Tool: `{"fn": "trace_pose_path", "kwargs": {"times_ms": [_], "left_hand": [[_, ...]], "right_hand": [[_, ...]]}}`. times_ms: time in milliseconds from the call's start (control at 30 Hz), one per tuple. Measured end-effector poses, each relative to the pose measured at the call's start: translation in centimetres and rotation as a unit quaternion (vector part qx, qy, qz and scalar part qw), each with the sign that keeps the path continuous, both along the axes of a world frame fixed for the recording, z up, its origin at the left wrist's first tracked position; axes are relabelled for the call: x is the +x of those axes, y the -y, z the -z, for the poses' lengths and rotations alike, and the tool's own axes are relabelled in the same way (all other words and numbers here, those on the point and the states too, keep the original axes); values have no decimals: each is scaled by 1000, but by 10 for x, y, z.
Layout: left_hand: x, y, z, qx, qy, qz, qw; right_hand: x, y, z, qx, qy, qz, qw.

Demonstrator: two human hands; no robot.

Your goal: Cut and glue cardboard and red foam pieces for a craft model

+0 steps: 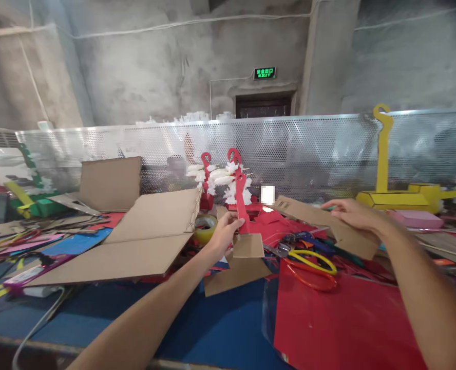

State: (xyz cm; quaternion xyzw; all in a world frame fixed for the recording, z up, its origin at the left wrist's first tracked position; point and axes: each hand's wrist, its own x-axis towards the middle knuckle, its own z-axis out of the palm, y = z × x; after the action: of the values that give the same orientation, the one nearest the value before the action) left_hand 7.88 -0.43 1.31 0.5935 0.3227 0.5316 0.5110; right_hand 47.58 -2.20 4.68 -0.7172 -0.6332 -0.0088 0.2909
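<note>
My left hand (228, 232) is closed, thumb and fingers pinching the lower part of a red hook-ended strip (242, 198) that stands upright. Below that hand are a small cardboard piece (249, 245) and a larger brown one (235, 277). On the right, my right hand (353, 215) bends its fingers over the upper edge of a long, tilted cardboard piece (308, 211). A bit of green shows at those fingertips, too small to name. Between the hands lie crumpled red sheets (272, 226) and scissors (312, 261) with yellow and orange handles.
Folded cardboard (147, 221) spreads over the left of the blue table (208, 329). A roll of tape (205, 228) sits beside it. Red hooks with white decorations (231, 180) stand before a perforated metal screen (158, 149). A yellow hooked model (384, 154) stands at right; a red sheet (339, 318) lies in front.
</note>
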Motion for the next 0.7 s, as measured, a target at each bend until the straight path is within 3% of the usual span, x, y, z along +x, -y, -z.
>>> {"fn": "trace_pose_path", "kwargs": {"times_ms": [67,133,200,267,333,433,567,633,700], "left_hand": [[3,2,3,-1,-10,-2,1000],[7,3,5,4,-5,1,1000],[9,4,6,12,5,4,1000],[11,5,7,24,11,6,1000],[12,5,9,44,9,15,999],[13,2,14,84,-9,30,996],[8,2,5,143,-92,-3,985],[0,14,-11,200,-200,-24,959],[-12,39,-31,296,-375,-51,877]], "right_hand": [[3,-5,1,-16,-4,52,999],[-9,-6,-2,-12,-17,38,999],[-38,-3,-5,-29,-80,-62,994],[-78,3,-7,-77,-184,-194,961],[-122,9,-4,-137,-225,-298,918],[-173,13,7,-164,-219,-366,890],[-194,6,19,-125,-220,-405,879],[-190,2,20,-113,-254,-408,870],[-183,-2,19,-103,-282,-397,867]]}}
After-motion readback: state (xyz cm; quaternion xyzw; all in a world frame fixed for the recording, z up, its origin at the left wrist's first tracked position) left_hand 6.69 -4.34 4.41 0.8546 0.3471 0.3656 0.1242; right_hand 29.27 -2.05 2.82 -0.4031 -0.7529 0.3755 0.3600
